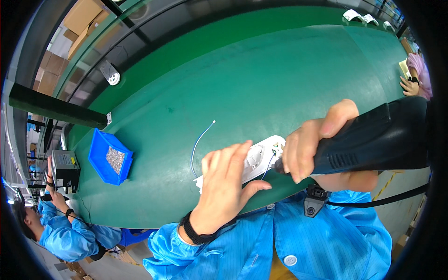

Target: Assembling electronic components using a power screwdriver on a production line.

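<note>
My left hand [223,184] lies over a long white plastic housing [255,158] on the green mat, fingers along its far side and thumb by its near edge, holding it down. My right hand [305,144] is wrapped round a black power screwdriver [361,144], which comes in from the right with its tip over the housing's right part. Small parts and a thin blue wire [268,169] show inside the housing. A blue-and-white cable [193,151] curves out past my left hand, its small white plug on the mat. My left palm hides the housing's left part.
A blue bin [105,175] of small metal screws stands to the left, near a dark post [58,106]. A white device [111,73] lies at the far left; curved white covers [353,16] lie far right. Co-workers sit at left [65,233] and right [417,74].
</note>
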Demonstrator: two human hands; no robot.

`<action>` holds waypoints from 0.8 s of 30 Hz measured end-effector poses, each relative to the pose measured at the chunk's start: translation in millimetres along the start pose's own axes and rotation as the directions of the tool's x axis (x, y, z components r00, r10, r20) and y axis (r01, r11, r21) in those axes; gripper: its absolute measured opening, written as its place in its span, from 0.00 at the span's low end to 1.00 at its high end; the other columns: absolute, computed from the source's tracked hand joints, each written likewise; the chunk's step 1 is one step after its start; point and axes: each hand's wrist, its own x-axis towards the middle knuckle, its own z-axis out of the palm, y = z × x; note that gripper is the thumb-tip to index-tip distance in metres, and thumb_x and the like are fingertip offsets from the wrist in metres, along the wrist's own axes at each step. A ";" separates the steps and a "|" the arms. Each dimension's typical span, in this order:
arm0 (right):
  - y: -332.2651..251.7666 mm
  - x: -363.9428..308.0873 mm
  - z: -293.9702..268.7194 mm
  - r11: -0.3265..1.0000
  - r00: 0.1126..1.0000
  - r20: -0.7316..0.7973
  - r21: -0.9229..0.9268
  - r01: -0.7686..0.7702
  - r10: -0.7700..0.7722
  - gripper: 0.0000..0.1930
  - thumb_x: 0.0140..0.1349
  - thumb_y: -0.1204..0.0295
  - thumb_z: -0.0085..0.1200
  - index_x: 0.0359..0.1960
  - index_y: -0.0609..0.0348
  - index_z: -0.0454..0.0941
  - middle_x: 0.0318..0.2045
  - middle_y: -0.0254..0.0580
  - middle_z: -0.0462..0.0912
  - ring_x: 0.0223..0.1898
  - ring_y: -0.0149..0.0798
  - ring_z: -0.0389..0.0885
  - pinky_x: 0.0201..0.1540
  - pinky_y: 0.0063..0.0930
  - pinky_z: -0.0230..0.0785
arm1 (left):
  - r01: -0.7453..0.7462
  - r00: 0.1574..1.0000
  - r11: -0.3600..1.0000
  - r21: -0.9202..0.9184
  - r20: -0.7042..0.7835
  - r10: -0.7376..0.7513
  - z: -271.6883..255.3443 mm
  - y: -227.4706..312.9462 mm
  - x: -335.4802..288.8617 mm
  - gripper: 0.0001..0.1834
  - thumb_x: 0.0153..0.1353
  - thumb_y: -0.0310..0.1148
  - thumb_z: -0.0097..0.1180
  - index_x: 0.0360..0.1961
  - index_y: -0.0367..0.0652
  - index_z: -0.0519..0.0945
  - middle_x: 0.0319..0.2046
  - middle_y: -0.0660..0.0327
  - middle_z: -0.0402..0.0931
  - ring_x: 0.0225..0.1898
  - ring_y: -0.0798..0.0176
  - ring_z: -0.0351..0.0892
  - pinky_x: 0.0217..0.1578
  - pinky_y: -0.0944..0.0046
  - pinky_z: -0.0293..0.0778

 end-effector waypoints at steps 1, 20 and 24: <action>4.5 -4.5 0.3 0.997 0.994 -0.077 -0.001 0.075 -0.074 0.32 0.49 0.46 0.52 0.43 0.59 0.56 0.21 0.46 0.72 0.22 0.36 0.75 0.26 0.28 0.68 | 0.047 0.999 0.998 0.040 -0.012 -0.046 -2.0 -2.1 -2.8 0.38 0.34 0.42 0.65 0.48 0.36 0.66 0.38 0.54 0.70 0.41 0.52 0.68 0.44 0.56 0.58; 20.8 -13.4 -4.4 0.982 0.954 -0.297 -0.190 -0.009 -0.049 0.35 0.47 0.40 0.48 0.41 0.60 0.54 0.16 0.41 0.70 0.15 0.31 0.71 0.18 0.20 0.66 | 0.081 0.989 0.985 0.155 0.110 -0.099 6.0 -13.8 -11.2 0.35 0.38 0.43 0.64 0.46 0.36 0.67 0.35 0.54 0.69 0.34 0.52 0.69 0.35 0.58 0.65; 19.4 -15.4 -3.9 0.991 0.957 -0.290 -0.132 -0.025 -0.015 0.35 0.46 0.41 0.50 0.40 0.60 0.55 0.17 0.42 0.71 0.16 0.32 0.72 0.20 0.20 0.67 | 0.074 0.989 0.984 0.161 0.111 -0.093 8.1 -13.6 -10.6 0.35 0.37 0.43 0.64 0.45 0.36 0.67 0.34 0.54 0.69 0.34 0.51 0.69 0.35 0.58 0.66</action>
